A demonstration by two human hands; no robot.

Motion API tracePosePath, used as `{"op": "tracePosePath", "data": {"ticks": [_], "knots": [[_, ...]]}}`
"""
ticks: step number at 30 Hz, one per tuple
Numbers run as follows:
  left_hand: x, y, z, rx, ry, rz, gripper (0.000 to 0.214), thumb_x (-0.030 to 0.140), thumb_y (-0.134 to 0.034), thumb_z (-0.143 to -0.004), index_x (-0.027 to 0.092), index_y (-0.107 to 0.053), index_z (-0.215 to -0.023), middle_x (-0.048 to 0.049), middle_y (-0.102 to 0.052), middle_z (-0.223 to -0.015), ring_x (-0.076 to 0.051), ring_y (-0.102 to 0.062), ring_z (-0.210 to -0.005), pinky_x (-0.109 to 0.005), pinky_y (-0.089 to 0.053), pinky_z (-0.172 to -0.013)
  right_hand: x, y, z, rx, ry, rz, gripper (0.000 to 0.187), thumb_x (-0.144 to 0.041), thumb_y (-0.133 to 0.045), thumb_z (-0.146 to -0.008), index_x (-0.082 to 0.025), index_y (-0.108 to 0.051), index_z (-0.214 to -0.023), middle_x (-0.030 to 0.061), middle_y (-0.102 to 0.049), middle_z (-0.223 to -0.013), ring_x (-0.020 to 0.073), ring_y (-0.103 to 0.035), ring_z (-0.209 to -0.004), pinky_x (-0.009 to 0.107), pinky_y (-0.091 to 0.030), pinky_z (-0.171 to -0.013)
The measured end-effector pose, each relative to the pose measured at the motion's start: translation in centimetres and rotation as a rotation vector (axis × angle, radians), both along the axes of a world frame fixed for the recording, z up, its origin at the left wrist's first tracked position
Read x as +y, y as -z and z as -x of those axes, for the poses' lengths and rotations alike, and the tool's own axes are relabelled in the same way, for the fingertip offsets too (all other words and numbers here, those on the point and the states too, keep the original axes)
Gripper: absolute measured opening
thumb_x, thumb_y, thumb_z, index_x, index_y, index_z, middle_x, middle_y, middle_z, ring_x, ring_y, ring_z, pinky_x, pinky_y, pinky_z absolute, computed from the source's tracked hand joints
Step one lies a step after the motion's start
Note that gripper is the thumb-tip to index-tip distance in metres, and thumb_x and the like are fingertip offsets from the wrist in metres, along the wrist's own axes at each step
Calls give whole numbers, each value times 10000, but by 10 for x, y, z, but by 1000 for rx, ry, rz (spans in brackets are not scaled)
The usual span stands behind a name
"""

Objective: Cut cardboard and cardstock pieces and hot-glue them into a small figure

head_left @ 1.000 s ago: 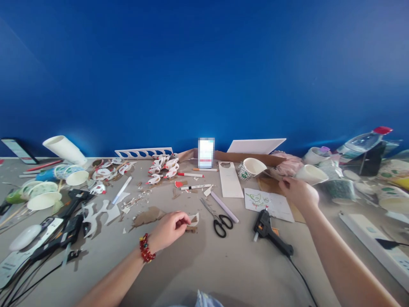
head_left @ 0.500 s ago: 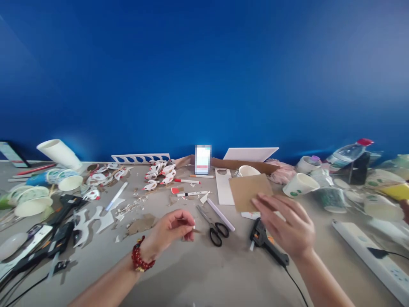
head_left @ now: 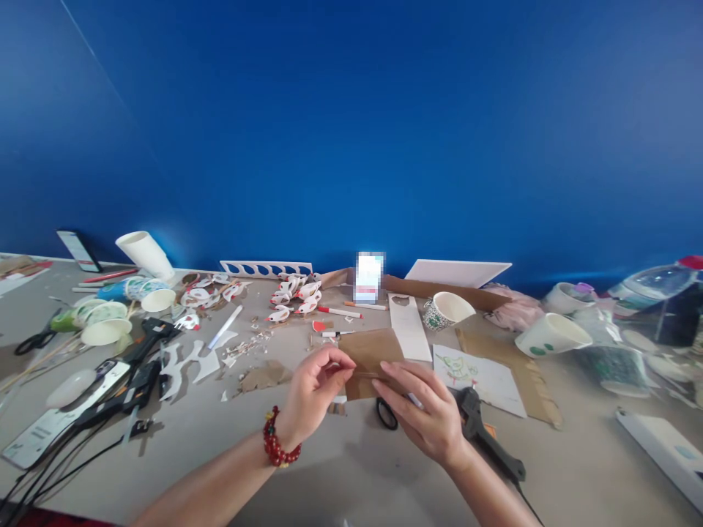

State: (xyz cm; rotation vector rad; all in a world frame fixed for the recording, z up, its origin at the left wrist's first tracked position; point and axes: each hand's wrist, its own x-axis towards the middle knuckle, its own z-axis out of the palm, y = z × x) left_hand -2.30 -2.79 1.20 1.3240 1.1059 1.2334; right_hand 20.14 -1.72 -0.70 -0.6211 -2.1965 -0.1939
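My right hand (head_left: 425,410) holds a flat piece of brown cardboard (head_left: 376,347) by its right side. At its left edge, my left hand (head_left: 321,391) pinches what looks like a thin brown strip, lying across the cardboard's face; the fingertips hide most of it. Scissors (head_left: 387,414) lie beneath, with only a black handle loop showing. To the right of my right hand, a black glue gun (head_left: 483,435) rests on the table. A paper with a green drawing (head_left: 477,377) lies over another cardboard sheet (head_left: 541,402) beyond it.
Torn cardboard (head_left: 266,375) and white scraps (head_left: 247,348) litter the left middle. Several white bird-like cutouts (head_left: 296,293) sit behind. Paper cups (head_left: 447,311), a power strip (head_left: 662,446) and a bottle (head_left: 653,285) stand or lie right. More glue guns (head_left: 140,377) with cables lie left.
My right hand has brought the cardboard left and down to my left hand, and both now meet at it. The drawing has come into sight. The view has turned left.
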Motion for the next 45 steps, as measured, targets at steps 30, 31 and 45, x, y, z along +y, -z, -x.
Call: {"op": "tracePosePath", "data": {"ticks": [30, 31, 45], "knots": [[5, 35, 17, 97, -103, -158, 36, 254, -620, -874, 220, -631, -871, -17, -597, -879, -163, -566, -845, -246, -447, -771, -13, -6, 36, 387, 125, 890, 60, -212, -505, -890, -207, -519, -832, -24, -573, -636, 125, -553, -554, 209, -420, -508], [4, 33, 18, 147, -102, -191, 31, 249, -617, -875, 225, -637, -873, -23, -603, -908, -176, -570, -902, -251, -442, -807, -12, -3, 33, 403, 141, 921, 71, -223, -508, -898, -207, -515, -829, -27, -572, -619, 124, -556, -542, 204, -413, -488], [6, 29, 20, 118, -61, 15, 162, 359, -631, -853, 209, -611, -911, -24, -609, -912, -173, -596, -879, -244, -497, -824, 31, 44, -200, 1069, 881, 531, 386, -448, -647, -769, -181, -613, -1045, -13, -588, -746, 108, -552, -531, 257, -519, -520]]}}
